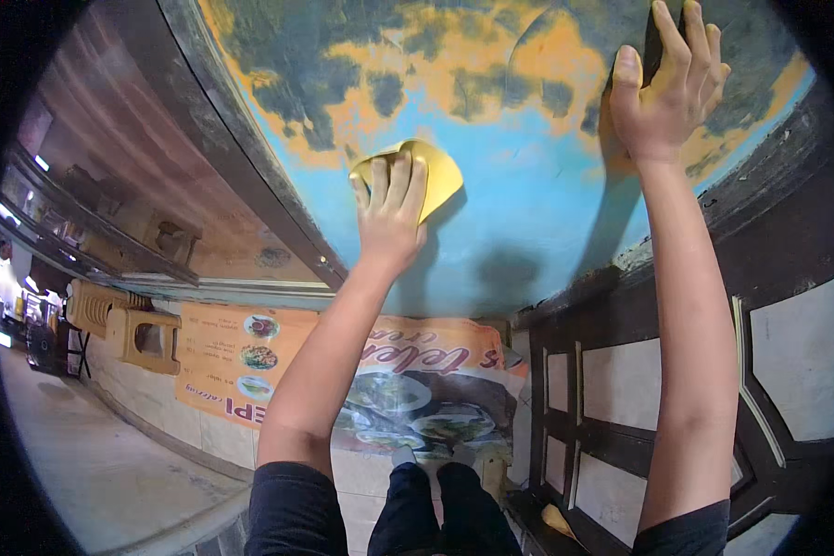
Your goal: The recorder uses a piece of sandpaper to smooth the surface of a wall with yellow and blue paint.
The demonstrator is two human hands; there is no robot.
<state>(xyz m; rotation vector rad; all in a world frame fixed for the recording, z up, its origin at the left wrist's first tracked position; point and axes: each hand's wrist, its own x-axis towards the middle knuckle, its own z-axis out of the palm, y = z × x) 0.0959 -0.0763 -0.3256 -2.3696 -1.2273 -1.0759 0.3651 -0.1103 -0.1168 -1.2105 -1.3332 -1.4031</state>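
My left hand (pixel 391 208) presses a yellow, stiff-looking sheet of sandpaper (pixel 443 176) against a painted wall (pixel 519 195). Its fingers lie across the sheet, whose right side curls away from the surface. Bright blue paint covers the lower wall; above it are worn orange and dark patches. Higher up at the right, my right hand (pixel 667 97) rests on the dark patch with its fingers stretched out, holding nothing. Shadows of both arms fall on the blue paint.
A dark frame (pixel 250 139) borders the wall on the left, and a dark panelled door (pixel 612 389) stands at the right. An orange printed banner (pixel 222 352) lies by my feet. Stacked plastic stools (pixel 148 338) stand at the left. A small tan object (pixel 558 521) sits at lower right.
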